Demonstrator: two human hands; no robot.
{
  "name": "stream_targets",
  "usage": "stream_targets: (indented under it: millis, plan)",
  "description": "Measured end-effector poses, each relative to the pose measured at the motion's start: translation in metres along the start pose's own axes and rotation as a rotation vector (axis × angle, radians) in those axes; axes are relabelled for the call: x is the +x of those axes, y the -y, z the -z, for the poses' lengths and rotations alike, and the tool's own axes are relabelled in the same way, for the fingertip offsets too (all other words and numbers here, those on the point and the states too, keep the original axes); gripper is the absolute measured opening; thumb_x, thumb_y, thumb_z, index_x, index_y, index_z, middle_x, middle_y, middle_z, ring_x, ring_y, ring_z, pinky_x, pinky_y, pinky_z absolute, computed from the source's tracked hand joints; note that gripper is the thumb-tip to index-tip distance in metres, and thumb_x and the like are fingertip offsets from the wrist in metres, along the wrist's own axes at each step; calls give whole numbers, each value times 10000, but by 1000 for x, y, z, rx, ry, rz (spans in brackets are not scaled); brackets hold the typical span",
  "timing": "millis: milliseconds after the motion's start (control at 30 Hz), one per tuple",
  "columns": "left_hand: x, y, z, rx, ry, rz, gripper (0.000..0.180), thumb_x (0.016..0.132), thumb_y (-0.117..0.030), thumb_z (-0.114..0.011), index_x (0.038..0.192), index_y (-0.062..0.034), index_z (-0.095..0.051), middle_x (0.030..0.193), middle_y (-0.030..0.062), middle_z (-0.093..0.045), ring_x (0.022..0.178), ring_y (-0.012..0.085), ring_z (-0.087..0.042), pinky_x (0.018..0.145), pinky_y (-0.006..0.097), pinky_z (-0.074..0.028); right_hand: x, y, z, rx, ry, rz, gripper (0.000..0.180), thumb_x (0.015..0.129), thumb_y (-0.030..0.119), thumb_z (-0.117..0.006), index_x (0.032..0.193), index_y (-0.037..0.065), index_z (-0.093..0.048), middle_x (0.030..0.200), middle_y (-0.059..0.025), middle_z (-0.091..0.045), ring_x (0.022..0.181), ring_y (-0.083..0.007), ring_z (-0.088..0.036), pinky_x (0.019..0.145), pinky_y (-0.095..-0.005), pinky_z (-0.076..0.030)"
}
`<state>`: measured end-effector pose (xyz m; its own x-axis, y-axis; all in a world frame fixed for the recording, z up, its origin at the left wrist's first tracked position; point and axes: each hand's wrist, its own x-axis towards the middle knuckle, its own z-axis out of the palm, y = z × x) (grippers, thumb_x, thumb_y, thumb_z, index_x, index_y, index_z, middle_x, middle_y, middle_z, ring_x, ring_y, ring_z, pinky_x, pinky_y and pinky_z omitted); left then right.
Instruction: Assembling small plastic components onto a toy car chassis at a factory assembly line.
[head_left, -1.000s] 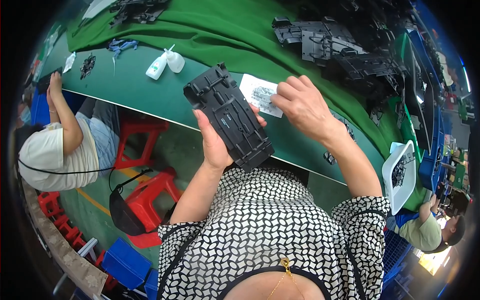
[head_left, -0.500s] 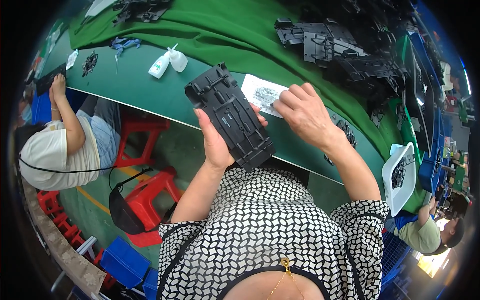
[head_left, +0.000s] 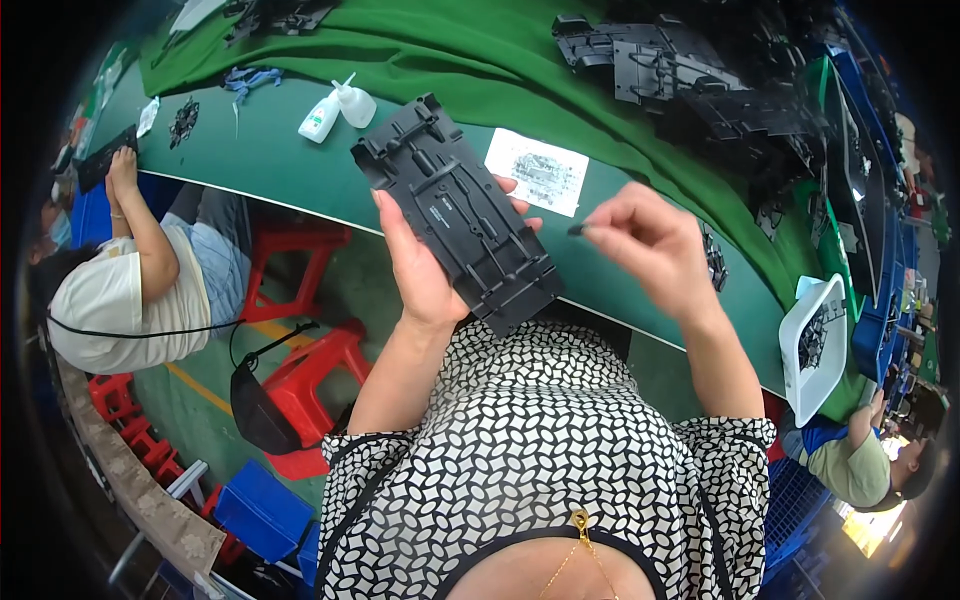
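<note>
A long black moulded plastic chassis part (head_left: 460,210) lies tilted across my left hand (head_left: 422,275). The thumb shows along its left edge and fingertips come round the right edge; the palm behind it is mostly hidden. My right hand (head_left: 655,245) is to the right of the part and apart from it, slightly blurred. Between its thumb and forefinger is a small dark piece (head_left: 576,230), too small to name. Just beyond, on the green table, rests a white sheet with a printed drawing (head_left: 540,170). Small black parts (head_left: 714,260) lie past my right wrist.
Two white squeeze bottles (head_left: 338,108) stand on the table. Green cloth (head_left: 470,85) runs behind, with black plastic parts (head_left: 650,70) heaped at the far right. A white tray (head_left: 792,385) holds small black parts. A co-worker (head_left: 110,310) sits left; a red stool (head_left: 335,375) is nearer.
My right hand has moved right and slightly down, away from the chassis part, and the small dark piece now shows in its fingers. The chassis part has shifted slightly left.
</note>
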<state>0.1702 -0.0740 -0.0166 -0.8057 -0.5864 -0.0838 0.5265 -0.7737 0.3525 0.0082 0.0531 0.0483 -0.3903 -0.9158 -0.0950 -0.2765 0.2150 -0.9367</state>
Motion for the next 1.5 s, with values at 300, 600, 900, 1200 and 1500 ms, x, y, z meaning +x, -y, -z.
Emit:
stream_targets:
  millis: [300,600,900,1200,1500]
  plan:
    - [-1,-1,-10,91,91,-42,897,817,-726,-115,1223,12,-421,1137,180,-525,946,289,-581,860,518,-463,-14,-11,-2,-736,1,956,253,623,65,-614,867,4,-591,696,-43,-474,578,-169,-467,485,-288,-354]
    - [-3,2,-16,123,92,-52,934,800,-748,-113,1223,27,-414,1130,172,-528,966,294,-575,871,505,-453,-19,-10,-4,-806,19,1015,231,611,68,-615,822,-26,-608,689,-26,-470,594,-147,-462,482,-270,-327]
    - [-6,5,-21,171,84,-77,942,788,-763,-122,1215,24,-414,1106,168,-534,935,291,-583,841,473,-468,-22,-10,-6,-841,55,1007,231,615,58,-615,830,-25,-619,704,-29,-462,609,-150,-475,489,-273,-344]
    - [-10,9,-27,177,78,-189,980,734,-814,-183,1206,16,-406,1088,174,-522,958,289,-544,879,502,-426,-23,-21,-8,-685,-140,884,268,644,38,-623,907,-10,-603,736,-47,-534,617,-193,-525,498,-280,-398]
    - [-13,22,-21,163,364,-220,1208,573,-917,-182,1267,59,-338,1189,187,-477,1096,318,-469,991,511,-318,-55,-19,-34,430,5,-226,192,898,168,-537,834,-9,-577,686,37,-518,605,-20,-417,518,-187,-340]
